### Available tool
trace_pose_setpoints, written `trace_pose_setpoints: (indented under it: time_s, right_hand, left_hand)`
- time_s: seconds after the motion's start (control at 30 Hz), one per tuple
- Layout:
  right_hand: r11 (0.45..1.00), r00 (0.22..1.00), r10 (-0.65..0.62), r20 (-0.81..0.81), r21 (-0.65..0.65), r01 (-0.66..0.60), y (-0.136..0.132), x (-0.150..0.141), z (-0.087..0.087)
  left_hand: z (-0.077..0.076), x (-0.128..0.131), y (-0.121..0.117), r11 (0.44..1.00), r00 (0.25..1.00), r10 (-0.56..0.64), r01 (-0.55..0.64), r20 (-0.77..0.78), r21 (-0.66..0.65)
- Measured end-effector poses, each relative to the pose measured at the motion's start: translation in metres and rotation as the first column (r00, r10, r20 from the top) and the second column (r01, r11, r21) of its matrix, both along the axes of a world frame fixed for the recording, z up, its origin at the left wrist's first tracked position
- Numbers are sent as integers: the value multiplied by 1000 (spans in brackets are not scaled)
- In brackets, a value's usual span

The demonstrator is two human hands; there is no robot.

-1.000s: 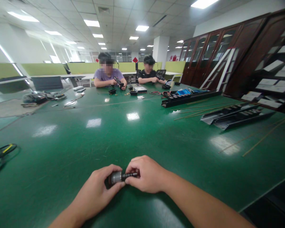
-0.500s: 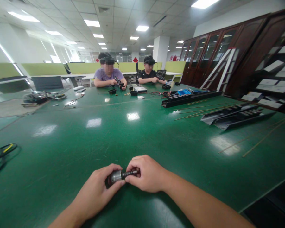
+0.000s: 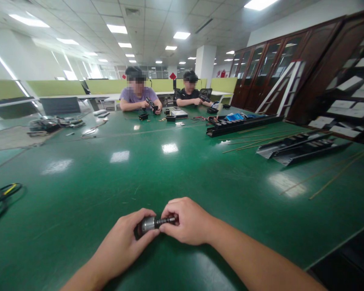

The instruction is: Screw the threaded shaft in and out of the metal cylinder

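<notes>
Metal cylindrical part with narrow ribbed shaft [image 3: 148,224] above the green bench [image 3: 145,173], long axis roughly crosswise, shaft pointing right, left hand [image 3: 129,238] grasping its wide body, right hand's [image 3: 186,222] grip pinching the shaft

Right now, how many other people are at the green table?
2, both on the far side of the green table: a person in purple and, further right, a person in black.
</notes>
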State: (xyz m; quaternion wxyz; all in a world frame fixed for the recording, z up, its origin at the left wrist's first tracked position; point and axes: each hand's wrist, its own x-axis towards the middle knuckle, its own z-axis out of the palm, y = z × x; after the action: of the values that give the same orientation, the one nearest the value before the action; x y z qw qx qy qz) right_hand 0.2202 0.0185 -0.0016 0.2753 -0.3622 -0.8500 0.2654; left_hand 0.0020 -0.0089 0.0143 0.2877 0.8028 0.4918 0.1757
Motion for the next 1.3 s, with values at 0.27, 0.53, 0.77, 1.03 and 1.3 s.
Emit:
trace_pose_setpoints:
  time_s: [0.27, 0.53, 0.77, 1.03, 1.3]
  right_hand:
    - [1000, 1000, 5, 18, 2, -5, 0, 1, 1]
    - [1000, 1000, 8, 22, 4, -9, 0, 2, 1]
    - [1000, 1000, 11, 2, 23, -11, 1, 0, -1]
    - [1000, 1000, -2, 3, 24, 2, 0, 0, 2]
    - [1000, 1000, 0, -12, 25, 0, 0, 1, 3]
  left_hand:
    - [4, 2, 2, 1000, 1000, -11, 11, -8, -7]
    - [5, 3, 0, 1000, 1000, -2, 2, 5, -25]
    - [0, 0, 1, 1000, 1000, -7, 7, 1, -8]
    - [8, 2, 0, 999, 1000, 5, -5, -7, -51]
    - [8, 1, 1, 999, 1000, -3, 2, -4, -45]
